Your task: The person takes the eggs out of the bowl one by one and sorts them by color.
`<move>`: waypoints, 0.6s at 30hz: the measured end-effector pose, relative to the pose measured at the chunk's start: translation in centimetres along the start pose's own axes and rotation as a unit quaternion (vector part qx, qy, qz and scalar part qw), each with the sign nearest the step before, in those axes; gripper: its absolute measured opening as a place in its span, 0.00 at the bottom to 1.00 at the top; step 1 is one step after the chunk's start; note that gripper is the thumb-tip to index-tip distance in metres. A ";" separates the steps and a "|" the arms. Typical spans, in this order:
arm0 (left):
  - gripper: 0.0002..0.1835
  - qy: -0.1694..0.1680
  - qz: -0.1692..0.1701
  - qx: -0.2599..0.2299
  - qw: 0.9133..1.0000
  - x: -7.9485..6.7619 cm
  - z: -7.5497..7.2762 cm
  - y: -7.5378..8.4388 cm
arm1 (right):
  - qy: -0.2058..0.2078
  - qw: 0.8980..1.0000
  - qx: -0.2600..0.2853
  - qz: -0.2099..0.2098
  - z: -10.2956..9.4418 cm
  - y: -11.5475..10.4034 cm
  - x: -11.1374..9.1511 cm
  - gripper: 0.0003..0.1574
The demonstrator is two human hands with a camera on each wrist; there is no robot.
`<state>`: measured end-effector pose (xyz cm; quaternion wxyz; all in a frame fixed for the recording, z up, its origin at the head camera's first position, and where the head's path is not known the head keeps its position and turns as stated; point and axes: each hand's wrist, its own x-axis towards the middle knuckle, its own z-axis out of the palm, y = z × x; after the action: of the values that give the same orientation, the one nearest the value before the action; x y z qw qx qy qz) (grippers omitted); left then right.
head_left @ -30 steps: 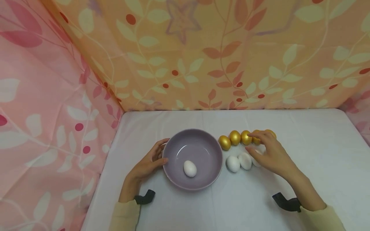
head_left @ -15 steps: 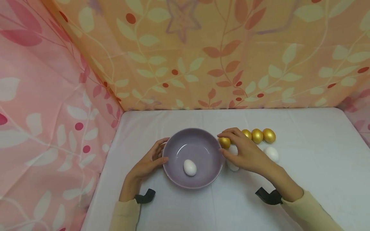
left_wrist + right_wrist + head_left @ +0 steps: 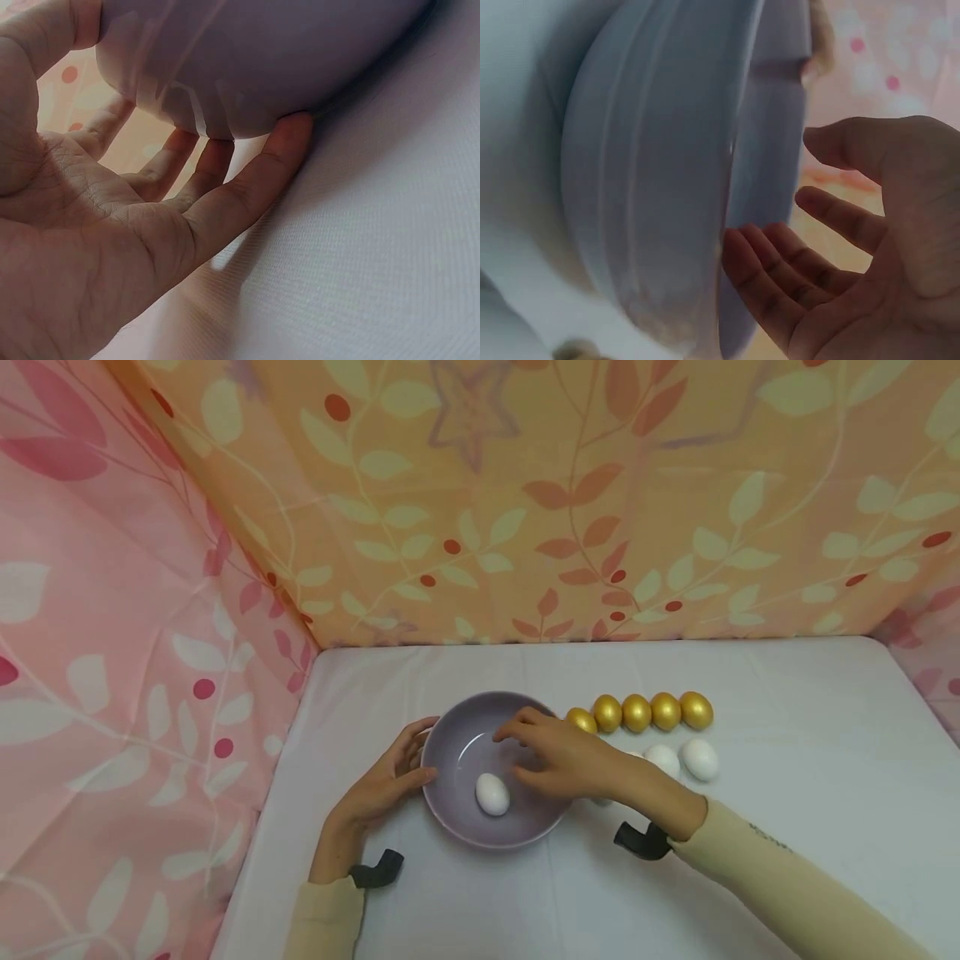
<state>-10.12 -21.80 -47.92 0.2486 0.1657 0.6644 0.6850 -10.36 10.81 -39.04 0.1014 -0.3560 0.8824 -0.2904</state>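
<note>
A purple bowl [image 3: 450,814] stands on the white-covered table with one white egg [image 3: 492,794] lying inside. My left hand [image 3: 386,781] grips the bowl's left side, thumb at the rim; in the left wrist view the fingertips touch its outer wall [image 3: 247,67]. Over the bowl's right half reaches my right hand [image 3: 558,758], fingers loosely bent and apart, holding nothing, just right of the egg. The right wrist view shows its thumb and fingers [image 3: 810,274] apart near the bowl's rim [image 3: 735,150].
Right of the bowl, several gold eggs [image 3: 637,713] form a row. In front of them lie white eggs [image 3: 700,760], partly hidden by the right forearm. A patterned orange cloth [image 3: 480,527] hangs behind the table, a pink one [image 3: 135,635] at the left.
My right hand has moved left from above the eggs, past the bowl's right rim, to over the bowl. The left hand and the egg in the bowl stay put.
</note>
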 end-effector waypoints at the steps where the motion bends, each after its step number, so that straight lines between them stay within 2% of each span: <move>1: 0.41 -0.001 0.000 -0.001 1.000 0.0 0.0 0.0 | -0.012 1.000 -0.004 -0.004 0.1 -0.1 0.4 0.25; 9: 0.41 -0.003 0.008 -0.007 1.000 0.1 -0.1 -0.2 | -0.091 0.995 -0.043 -0.013 1.3 -1.2 2.7 0.26; 18: 0.41 -0.012 0.019 -0.019 1.000 0.2 -0.1 -0.2 | -0.148 0.986 -0.074 -0.028 1.8 -2.1 3.9 0.26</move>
<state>-10.28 -21.77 -48.19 0.2469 0.1817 0.6448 0.7002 -11.28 6.12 -39.20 0.1955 -0.4263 0.8665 -0.1711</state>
